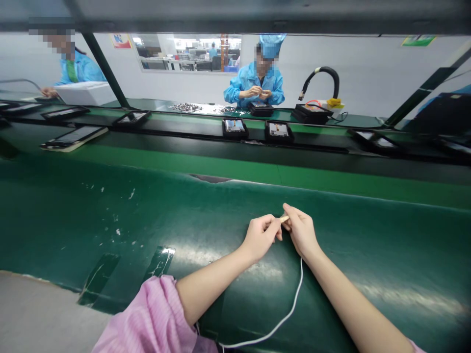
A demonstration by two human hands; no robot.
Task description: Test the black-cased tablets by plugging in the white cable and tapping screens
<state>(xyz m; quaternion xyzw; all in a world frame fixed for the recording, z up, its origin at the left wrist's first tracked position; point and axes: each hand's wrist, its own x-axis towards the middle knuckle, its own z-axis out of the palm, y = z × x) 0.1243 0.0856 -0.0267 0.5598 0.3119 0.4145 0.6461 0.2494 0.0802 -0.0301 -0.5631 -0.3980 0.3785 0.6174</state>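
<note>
Above the green work surface (206, 215), my left hand (260, 235) and my right hand (302, 231) meet with their fingertips almost touching. A small pale yellow piece (283, 219) spans the gap, pinched from both sides; its exact kind is too small to make out. From beneath my right hand a thin white cord (299, 289) hangs in a loop and runs down toward the front edge, near my left sleeve. Whether the cord joins the yellow piece is hidden by my right hand.
Beyond the surface runs a line with black trays (235, 128) holding flat devices, and a larger tablet-like device (75, 137) at left. A co-worker in blue (255, 81) sits opposite near scattered small parts (187, 107). Dark tape strips (99, 277) lie front left. An overhead shelf (235, 17) crosses the top.
</note>
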